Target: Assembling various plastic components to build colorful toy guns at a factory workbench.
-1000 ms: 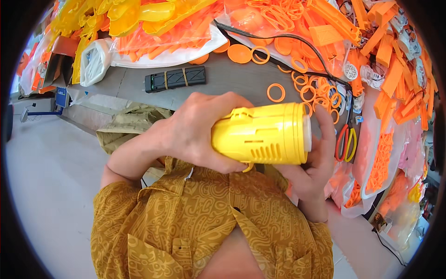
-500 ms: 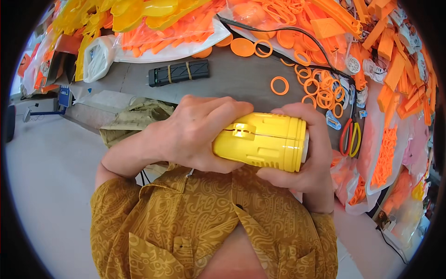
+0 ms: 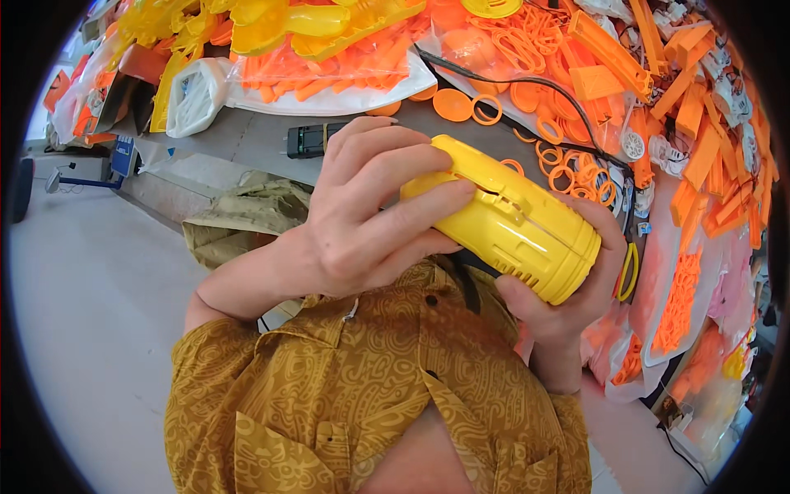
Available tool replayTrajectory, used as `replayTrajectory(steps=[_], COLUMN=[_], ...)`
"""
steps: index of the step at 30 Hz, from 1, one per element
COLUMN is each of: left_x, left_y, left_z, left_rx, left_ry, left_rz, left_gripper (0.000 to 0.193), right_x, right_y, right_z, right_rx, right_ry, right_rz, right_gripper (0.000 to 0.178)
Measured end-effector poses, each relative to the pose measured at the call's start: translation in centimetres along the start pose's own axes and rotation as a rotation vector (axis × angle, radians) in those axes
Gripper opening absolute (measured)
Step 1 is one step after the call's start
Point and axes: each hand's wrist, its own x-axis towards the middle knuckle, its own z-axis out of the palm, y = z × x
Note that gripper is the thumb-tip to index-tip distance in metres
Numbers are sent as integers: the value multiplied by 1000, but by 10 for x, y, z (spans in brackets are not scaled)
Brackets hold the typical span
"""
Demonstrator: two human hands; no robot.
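A yellow cylindrical plastic housing is held in front of my chest, tilted with its left end higher. A seam runs along it, past a small raised bracket. My right hand grips the wide lower-right end, thumb on the near side and fingers round the far side. At the other end my left hand holds on, its fingers lying over the top and seam. The left thumb is mostly hidden. Beyond my left hand lies a dark block-shaped device with a band around it, partly covered by that hand.
Orange rings lie on the grey table behind the housing. Bags of orange parts and yellow shells line the far side. To the right are piled orange pieces, a black cable and a yellow tool handle. Green cloth hangs at left.
The housing has turned from nearly level to slanting down to the right. My left hand has risen, its fingers spreading farther over the seam; my right hand has shifted slightly rightward. The view has shifted slightly.
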Motion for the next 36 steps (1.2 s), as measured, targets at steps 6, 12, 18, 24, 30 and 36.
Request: replayTrajectory(steps=[6, 12, 18, 24, 30, 36], left_x=[15, 8, 10, 19, 19, 45], left_y=[-1, -19, -22, -23, -24, -18], left_z=[2, 15, 44, 45, 45, 8], left_rx=[-197, -583, -479, -523, -506, -362], left_ry=[5, -43, 348, 413, 275, -509], left_rz=[-85, -153, -115, -160, -134, 39], left_gripper=[48, 46, 46, 32, 38, 65], right_x=[-5, -2, -7, -8, -7, 0], right_y=[0, 1, 10, 6, 9, 0], right_z=[5, 6, 9, 15, 9, 1], right_rx=[-138, -211, -131, -167, -99, -141], right_ry=[-13, -79, 12, 65, 9, -92], right_rz=[-31, -142, -150, -129, -93, -184], right_gripper=[76, 76, 77, 78, 82, 74])
